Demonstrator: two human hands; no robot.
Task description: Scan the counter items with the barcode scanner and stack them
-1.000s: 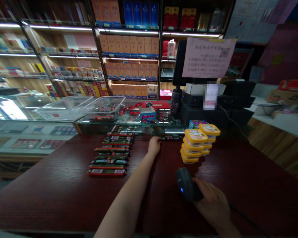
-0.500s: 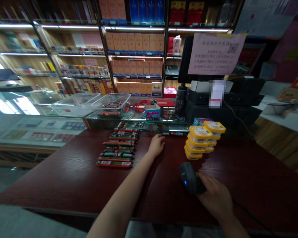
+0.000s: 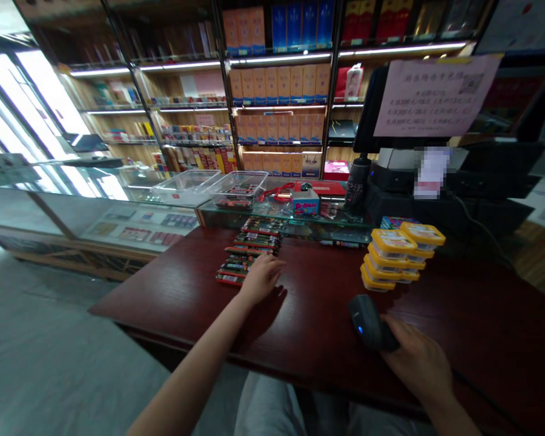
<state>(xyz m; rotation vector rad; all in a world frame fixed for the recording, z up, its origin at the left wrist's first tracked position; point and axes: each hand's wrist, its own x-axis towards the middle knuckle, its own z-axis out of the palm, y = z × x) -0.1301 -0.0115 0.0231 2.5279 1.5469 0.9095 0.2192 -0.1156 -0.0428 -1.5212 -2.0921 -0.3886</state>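
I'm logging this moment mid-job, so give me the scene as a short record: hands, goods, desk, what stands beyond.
left hand: at the near part of the row of slim packets; contact cannot be told
right hand: holds a dark handheld scanner, blue light lit
tubs: yellow-lidded tubs, stacked beyond the scanner
desk: dark red-brown desk
beyond: clear bins on glass counters; paper notice on a monitor
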